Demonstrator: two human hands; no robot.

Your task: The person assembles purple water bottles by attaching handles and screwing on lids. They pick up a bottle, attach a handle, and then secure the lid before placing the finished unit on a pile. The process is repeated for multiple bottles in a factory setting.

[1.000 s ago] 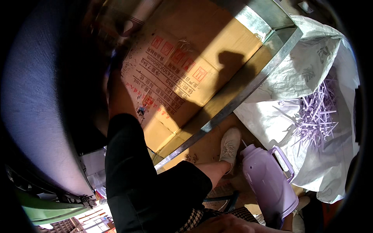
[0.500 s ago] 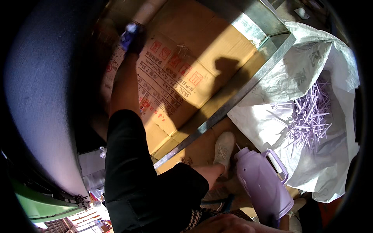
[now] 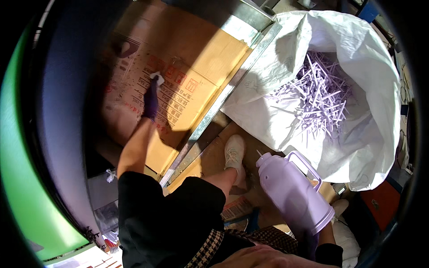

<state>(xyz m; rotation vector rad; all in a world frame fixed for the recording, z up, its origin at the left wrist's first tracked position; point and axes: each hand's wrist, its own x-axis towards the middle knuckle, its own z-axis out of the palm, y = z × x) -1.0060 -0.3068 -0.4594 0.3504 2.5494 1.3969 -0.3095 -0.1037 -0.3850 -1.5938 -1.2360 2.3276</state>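
Note:
My left hand [image 3: 152, 99], in a dark purple glove, reaches into the shaded metal-edged bay over a flat sheet of cardboard [image 3: 196, 67]. Its fingers are closed on a small white wad [image 3: 157, 78], perhaps cloth or paper. At the lower right, a lilac plastic thermos-flask casing [image 3: 292, 190] lies tilted, its side handle upward and a thin stub sticking out of its narrow end. Around the wide base of the casing is my right hand [image 3: 309, 244], also gloved and mostly hidden behind it.
A big white woven sack [image 3: 371, 147] stands open on the right, holding many lilac plastic sprue pieces [image 3: 319, 96]. A metal rail [image 3: 223, 96] borders the cardboard. On the left rises a dark blue and green machine panel [image 3: 62, 134]. A white shoe [image 3: 234, 152] is on the floor.
My left hand has drawn back toward me from deeper in the bay. The view has shifted, so the sack and the casing appear further left and higher.

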